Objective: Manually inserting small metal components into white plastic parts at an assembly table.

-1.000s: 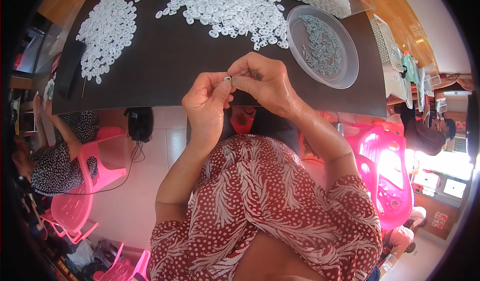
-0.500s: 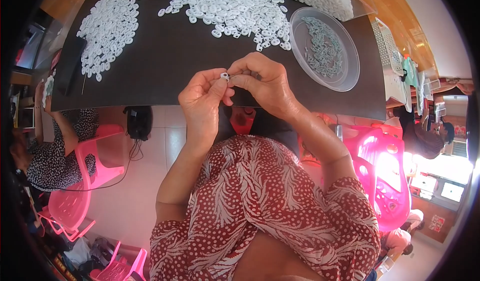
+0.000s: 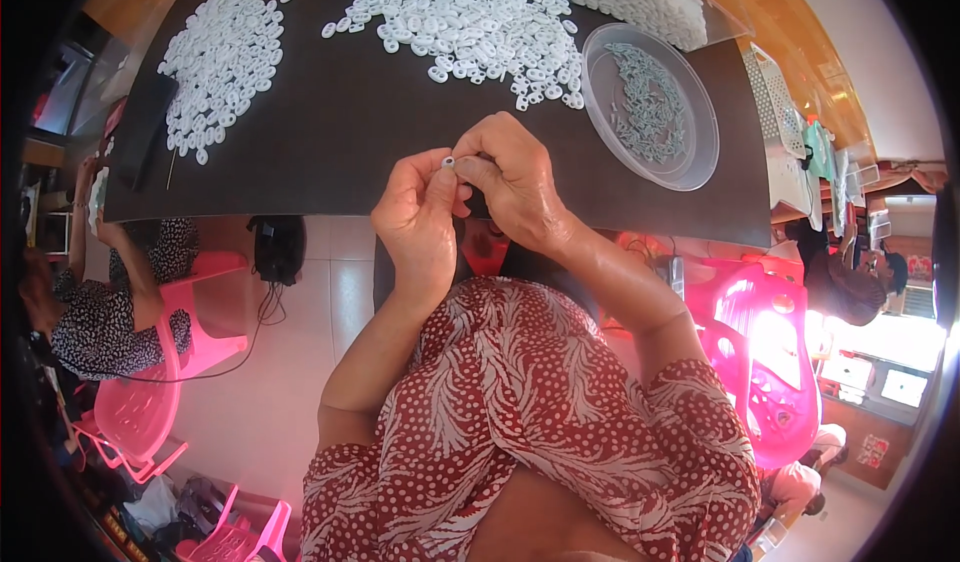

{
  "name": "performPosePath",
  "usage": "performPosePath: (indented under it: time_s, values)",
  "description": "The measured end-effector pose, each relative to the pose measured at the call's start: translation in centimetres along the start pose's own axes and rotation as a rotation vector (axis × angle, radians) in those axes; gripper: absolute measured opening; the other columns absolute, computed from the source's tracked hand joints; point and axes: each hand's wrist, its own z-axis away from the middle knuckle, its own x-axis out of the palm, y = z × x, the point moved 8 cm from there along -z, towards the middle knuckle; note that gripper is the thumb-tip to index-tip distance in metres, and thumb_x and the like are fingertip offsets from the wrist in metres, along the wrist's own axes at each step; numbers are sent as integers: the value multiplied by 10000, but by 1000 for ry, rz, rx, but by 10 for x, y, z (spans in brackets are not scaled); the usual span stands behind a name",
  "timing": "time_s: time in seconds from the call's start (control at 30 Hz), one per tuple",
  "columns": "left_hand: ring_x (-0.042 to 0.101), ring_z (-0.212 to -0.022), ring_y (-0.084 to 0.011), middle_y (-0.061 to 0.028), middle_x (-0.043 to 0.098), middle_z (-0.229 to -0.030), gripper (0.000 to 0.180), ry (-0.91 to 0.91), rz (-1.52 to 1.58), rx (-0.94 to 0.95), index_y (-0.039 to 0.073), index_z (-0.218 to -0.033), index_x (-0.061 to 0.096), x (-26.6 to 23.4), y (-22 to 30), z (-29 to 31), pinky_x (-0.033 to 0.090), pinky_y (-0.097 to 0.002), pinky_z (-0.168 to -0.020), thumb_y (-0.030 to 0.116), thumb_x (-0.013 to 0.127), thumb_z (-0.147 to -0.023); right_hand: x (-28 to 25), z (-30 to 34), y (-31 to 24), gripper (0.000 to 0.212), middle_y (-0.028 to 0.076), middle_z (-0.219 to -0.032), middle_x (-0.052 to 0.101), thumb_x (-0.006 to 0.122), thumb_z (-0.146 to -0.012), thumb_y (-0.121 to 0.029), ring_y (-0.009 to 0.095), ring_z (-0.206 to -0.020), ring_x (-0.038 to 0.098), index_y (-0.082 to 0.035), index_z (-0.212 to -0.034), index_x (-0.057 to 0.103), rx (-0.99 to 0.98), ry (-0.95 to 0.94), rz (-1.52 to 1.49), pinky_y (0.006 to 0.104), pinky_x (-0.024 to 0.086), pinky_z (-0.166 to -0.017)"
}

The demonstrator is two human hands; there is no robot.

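Note:
My left hand (image 3: 419,205) is closed, pinching a small white oval plastic piece (image 3: 448,162) with a dark hole between thumb and fingertips. Right against it, my right hand (image 3: 513,174) is closed too, thumb and forefinger pressed together at the piece's edge. Whatever those fingertips grip is too small to make out. Both hands are held over the table's near edge. Beyond them lies a wide heap of white oval pieces (image 3: 490,37). A clear round tray (image 3: 708,152) to the right holds many small grey-green pins (image 3: 648,102).
Another pile of white oval pieces (image 3: 225,62) spreads at the left of the dark table (image 3: 330,162), beside a black object (image 3: 147,132). A clear bin (image 3: 640,2) full of white pieces stands at the back right. A co-worker (image 3: 110,312) sits at the left by a pink chair (image 3: 190,307).
Both hands have shifted slightly, and the right hand has closed in on the white piece. The piece now sits deeper between the fingertips, showing less.

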Motion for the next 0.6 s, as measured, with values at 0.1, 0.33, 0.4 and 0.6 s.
performPosePath:
  time_s: [0.1, 0.33, 0.4, 0.6]
  values:
    - [558, -627, -91, -75, 610, -770, 121, -8, -14, 14, -63, -986, 573, -5, -1, -4, 476, -216, -544, 17, 550, -898, 4, -3, 2, 47, 86, -716, 555, 602, -746, -43, 278, -720, 523, -22, -738, 560, 29, -21, -10, 362, 434, -641]
    - [580, -664, -106, -94, 626, -827, 127, 28, 98, -22, -38, -1004, 579, -22, 2, -20, 489, -223, -560, 18, 550, -893, -10, -45, 12, 84, 118, -742, 593, 623, -742, -74, 311, -757, 548, -63, -816, 661, -119, 69, 199, 414, 438, -691]
    - [579, -667, -111, -108, 632, -846, 137, 20, 77, -2, -37, -1013, 577, -25, 0, -24, 486, -226, -567, 22, 550, -893, -11, -62, 25, 134, 122, -776, 599, 626, -763, -74, 298, -786, 540, -69, -889, 670, -206, 72, 445, 395, 434, -695]
    - [580, -653, -114, -113, 640, -834, 144, 0, 100, 46, -40, -1008, 582, -25, 0, -23, 489, -237, -567, 42, 563, -890, 14, -81, 41, 78, 125, -723, 543, 674, -711, -87, 310, -751, 516, -63, -777, 642, -304, 0, 757, 402, 422, -651]
